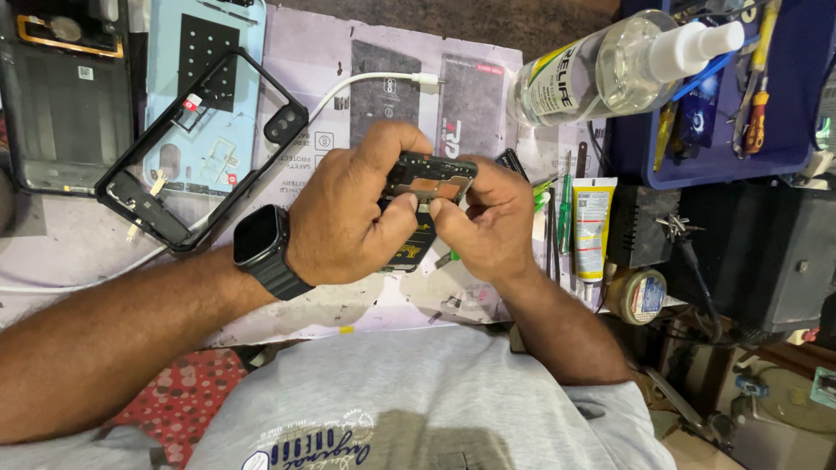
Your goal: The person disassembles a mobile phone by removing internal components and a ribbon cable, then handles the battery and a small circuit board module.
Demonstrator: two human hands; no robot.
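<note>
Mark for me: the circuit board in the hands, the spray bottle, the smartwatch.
circuit board (pixel 433 174): head view, on its dark upper face.
spray bottle (pixel 610 70): head view, on its clear body.
smartwatch (pixel 258 237): head view, on its black screen.

The circuit board sat between the left hand and right hand, above the counter. A phone frame lay to their left. A spray bottle lay behind on the right, a glue tube just right of the hands.

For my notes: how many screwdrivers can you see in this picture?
3, perhaps more hidden: a green-handled screwdriver right of the hands, a yellow-and-red screwdriver and a second yellow one in the blue tray.
</note>
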